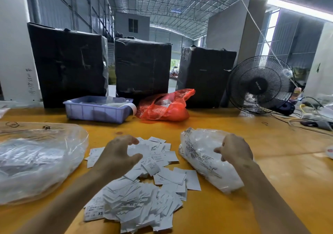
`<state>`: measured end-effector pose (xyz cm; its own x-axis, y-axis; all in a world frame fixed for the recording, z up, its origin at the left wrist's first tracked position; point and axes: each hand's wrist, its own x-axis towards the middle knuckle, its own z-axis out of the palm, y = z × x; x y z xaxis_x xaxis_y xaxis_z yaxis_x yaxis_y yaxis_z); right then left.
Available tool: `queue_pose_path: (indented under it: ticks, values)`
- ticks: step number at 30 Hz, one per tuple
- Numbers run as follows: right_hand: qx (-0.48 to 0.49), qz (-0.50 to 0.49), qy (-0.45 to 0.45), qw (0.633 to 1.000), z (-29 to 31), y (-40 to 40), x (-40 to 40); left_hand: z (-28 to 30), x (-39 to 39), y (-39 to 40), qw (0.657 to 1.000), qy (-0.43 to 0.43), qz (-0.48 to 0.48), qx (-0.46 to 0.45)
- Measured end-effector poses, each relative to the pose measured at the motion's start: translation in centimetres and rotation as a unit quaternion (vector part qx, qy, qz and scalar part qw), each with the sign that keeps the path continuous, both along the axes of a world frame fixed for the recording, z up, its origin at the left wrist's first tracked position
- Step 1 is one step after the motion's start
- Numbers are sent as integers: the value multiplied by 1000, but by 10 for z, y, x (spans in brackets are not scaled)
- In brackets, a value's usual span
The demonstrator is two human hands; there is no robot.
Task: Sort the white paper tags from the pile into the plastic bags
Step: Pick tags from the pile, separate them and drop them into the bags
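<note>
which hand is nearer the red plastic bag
Left, slightly. The left hand hovers over the tag pile, just left of and below the red plastic bag; the right hand is farther right, at the clear bag.

Two hands are over the yellow table (pixel 234 206): the left hand (pixel 117 157) and the right hand (pixel 235 150). One pile of white paper tags (pixel 144 194) lies between them, far too many to count. Two clear plastic bags lie on the table, the large bag (pixel 37 161) at left and the smaller bag (pixel 203 156) at right. Farther back there is one blue plastic tray (pixel 95 111), one red plastic bag (pixel 165 107), three black-wrapped boxes (pixel 142 64) in a row, and one black fan (pixel 259 85).
</note>
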<state>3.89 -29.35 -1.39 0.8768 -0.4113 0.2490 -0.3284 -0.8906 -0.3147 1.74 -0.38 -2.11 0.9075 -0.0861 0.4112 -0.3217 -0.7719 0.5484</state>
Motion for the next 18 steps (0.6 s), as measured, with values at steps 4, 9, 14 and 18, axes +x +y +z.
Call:
queue_pose_path:
  ticks: [4, 9, 14, 18]
  values:
    - [-65, -26, -32, 997, 9, 4, -6, 1, -3, -6, 1000, 14, -21, -8]
    - [452, 292, -106, 836, 24, 48, -20, 4, -7, -16, 969, 101, -125, -186]
    - [586, 406, 47, 700, 11, 101, -28, 11, -8, -14, 830, 260, -225, -439]
    - [622, 401, 102, 664, 3, 114, -31, 11, -4, -8, 797, 271, -228, -490]
